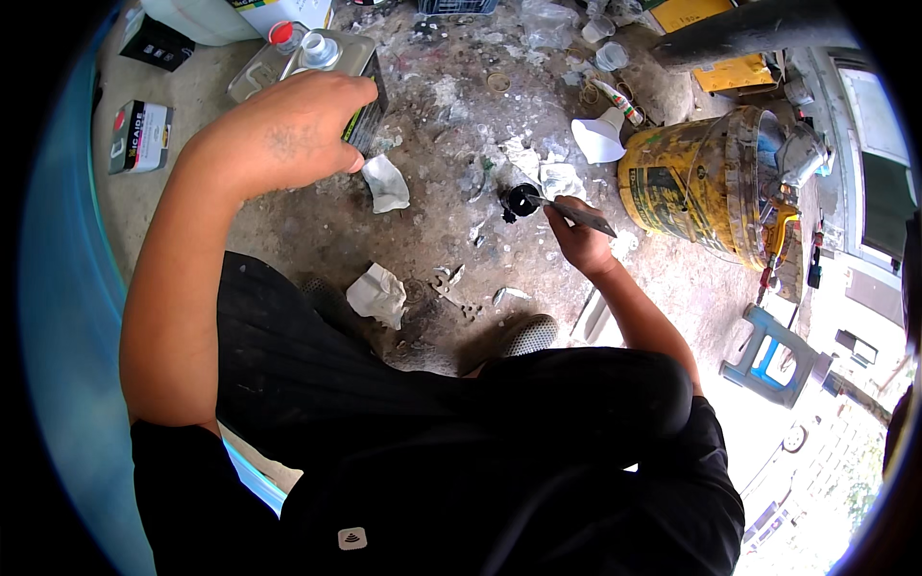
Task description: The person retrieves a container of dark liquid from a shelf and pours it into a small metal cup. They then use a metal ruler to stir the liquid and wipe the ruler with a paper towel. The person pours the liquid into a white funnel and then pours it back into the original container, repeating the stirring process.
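My left hand (288, 130) is raised above a rectangular metal can (355, 58) with a white spout. Its thumb and forefinger are apart with no object visible between them; the other fingers are hidden. Close by the thumb in the picture lies a crumpled white scrap (387, 184). My right hand (579, 240) is closed around a flat grey tool like a putty knife (584, 217). The narrow end of this tool reaches into a small black round pot (521, 199) on the floor, where a pale spot shows.
A yellow bucket (682, 182) stained with paint lies at the right, beside a white funnel (598, 137) and a tube (619, 103). Another can (141, 137) stands at far left. Crumpled paper (377, 295) and a flat metal tool (451, 288) lie near my feet. A grey stool (768, 357) is further right.
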Motion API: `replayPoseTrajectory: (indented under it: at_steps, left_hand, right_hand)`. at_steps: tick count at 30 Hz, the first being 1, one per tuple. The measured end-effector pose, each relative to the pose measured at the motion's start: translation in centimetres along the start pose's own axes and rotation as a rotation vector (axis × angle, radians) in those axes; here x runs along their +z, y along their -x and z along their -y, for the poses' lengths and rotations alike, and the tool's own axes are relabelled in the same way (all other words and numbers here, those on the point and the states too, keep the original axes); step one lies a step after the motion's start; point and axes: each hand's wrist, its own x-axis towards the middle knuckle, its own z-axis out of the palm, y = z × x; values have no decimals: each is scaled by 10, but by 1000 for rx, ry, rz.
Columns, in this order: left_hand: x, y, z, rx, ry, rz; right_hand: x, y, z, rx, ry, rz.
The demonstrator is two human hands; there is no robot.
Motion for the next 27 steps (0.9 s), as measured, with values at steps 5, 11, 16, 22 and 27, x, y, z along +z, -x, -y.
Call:
replayPoseTrajectory:
  at_steps: [5,11,16,22,27]
  left_hand:
    - [-2,0,-2,-15,-13,19]
    - [1,0,0,11,-2,-11]
    - [1,0,1,10,-16,-9]
    - [2,-1,0,10,-30,-8]
    - [3,-2,1,16,-21,-3]
  right_hand:
    - [-2,-1,4,3,42,82]
    - [0,-2,12,-10,23,31]
    - [0,2,2,28,-68,-56]
    - [-8,0,5,54,-64,-80]
    - [-6,-2,3,52,2,-2]
